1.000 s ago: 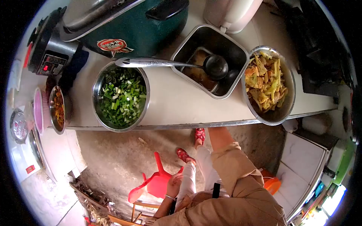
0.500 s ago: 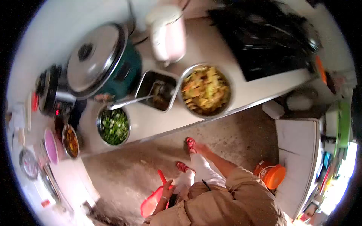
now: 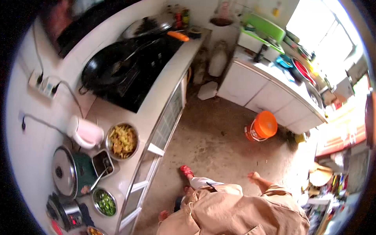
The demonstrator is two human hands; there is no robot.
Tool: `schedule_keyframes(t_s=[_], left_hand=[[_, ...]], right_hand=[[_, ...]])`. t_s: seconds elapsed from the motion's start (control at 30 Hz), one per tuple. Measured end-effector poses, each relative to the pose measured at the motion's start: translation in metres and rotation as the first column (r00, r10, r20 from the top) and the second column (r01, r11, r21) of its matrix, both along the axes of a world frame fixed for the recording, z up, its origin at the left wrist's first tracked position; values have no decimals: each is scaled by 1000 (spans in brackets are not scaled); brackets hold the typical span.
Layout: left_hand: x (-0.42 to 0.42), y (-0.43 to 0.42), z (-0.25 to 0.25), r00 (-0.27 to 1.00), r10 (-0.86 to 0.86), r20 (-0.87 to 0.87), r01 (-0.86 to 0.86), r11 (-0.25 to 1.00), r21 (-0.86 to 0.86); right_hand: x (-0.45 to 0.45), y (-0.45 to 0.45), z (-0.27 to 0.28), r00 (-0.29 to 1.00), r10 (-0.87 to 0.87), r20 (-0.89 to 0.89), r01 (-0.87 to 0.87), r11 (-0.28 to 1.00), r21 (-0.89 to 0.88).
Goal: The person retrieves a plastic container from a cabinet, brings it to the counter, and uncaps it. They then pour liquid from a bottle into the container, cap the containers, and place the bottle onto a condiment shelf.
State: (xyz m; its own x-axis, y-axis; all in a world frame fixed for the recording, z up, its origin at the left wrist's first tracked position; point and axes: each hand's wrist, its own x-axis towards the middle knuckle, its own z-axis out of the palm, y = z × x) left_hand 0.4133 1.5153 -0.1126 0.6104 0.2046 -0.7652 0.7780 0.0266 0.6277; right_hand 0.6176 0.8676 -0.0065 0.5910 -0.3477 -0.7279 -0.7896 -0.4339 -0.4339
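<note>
My right hand [image 3: 254,176] hangs over the floor at the lower centre, its fingers apart and empty. Only a small part of my left hand [image 3: 163,215] shows beside my clothing, and its fingers cannot be made out. On the left counter stand a metal bowl of yellowish cooked food [image 3: 122,141], a rectangular metal pan [image 3: 96,160] with a ladle [image 3: 98,179] resting in it, and a metal bowl of chopped greens [image 3: 105,202]. Neither hand touches them.
A black wok [image 3: 103,70] sits on the stove at upper left. An orange bucket [image 3: 264,124] stands on the floor before the white cabinets [image 3: 244,88]. A green cooker [image 3: 84,172] and a pink-white jug [image 3: 88,132] are on the counter.
The view has turned right, bringing the stove, cabinets and window into sight. The bowls now appear at lower left. My right arm has swung out to the right, away from the counter.
</note>
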Motion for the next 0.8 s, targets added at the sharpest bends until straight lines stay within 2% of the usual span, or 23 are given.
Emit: schedule_keyframes(t_s=[0.03,0.07,0.1,0.13,0.17,0.2,0.23,0.27,0.3,0.33,0.4,0.43,0.47,0.5,0.53,0.6,0.7,0.8], left_hand=[[15,6,-3,999,-29,23,29,999,-24],[28,9,-5,997,-58,47,60,997,-54],[45,9,-1,992,-75,99,87,989,-123],[64,6,7,985,-87,149,116,973,-201],[74,8,6,974,-51,219,133,917,-377],[93,1,10,975,-161,153,189,964,-185],[107,-1,-2,968,-226,107,236,968,-88],[126,-6,-3,958,-274,82,277,960,-29],[146,-13,0,949,-306,75,307,952,0],[166,-20,2,939,-338,68,337,941,29],[203,-34,5,916,-396,63,391,917,77],[219,-44,7,905,-422,62,415,904,100],[239,-54,8,892,-448,58,439,890,121],[257,-63,10,879,-473,60,461,876,144],[278,-74,12,864,-499,66,484,859,165],[316,-95,14,835,-545,81,519,827,216],[376,-136,12,790,-592,162,530,791,307],[442,-189,2,757,-578,304,469,805,362]], right_hand=[[-32,-5,-19,988,117,-103,-125,989,-79],[-57,8,-11,967,-39,-253,35,999,-20],[-107,-13,-60,974,-43,-221,75,987,139],[-121,5,-45,952,49,-303,-14,993,115],[-123,25,-21,914,218,-343,-197,976,96],[-126,40,-7,878,339,-337,-327,940,93],[-125,47,4,852,411,-325,-405,910,90],[-119,51,11,833,454,-315,-454,887,79],[-119,37,-9,734,602,-314,-614,786,71],[-110,31,-13,744,595,-304,-604,794,75],[-88,13,-18,899,311,-309,-308,950,59],[-75,7,-20,902,308,-302,-303,951,63],[-56,-1,-23,971,-37,-236,52,997,59],[-41,-8,-28,906,-384,-177,402,912,83],[-26,-18,-30,904,-389,-176,408,908,90],[4,-36,-32,830,-555,61,499,787,362],[45,-57,12,841,-533,93,475,809,345],[61,-76,19,836,-537,112,480,815,325]])
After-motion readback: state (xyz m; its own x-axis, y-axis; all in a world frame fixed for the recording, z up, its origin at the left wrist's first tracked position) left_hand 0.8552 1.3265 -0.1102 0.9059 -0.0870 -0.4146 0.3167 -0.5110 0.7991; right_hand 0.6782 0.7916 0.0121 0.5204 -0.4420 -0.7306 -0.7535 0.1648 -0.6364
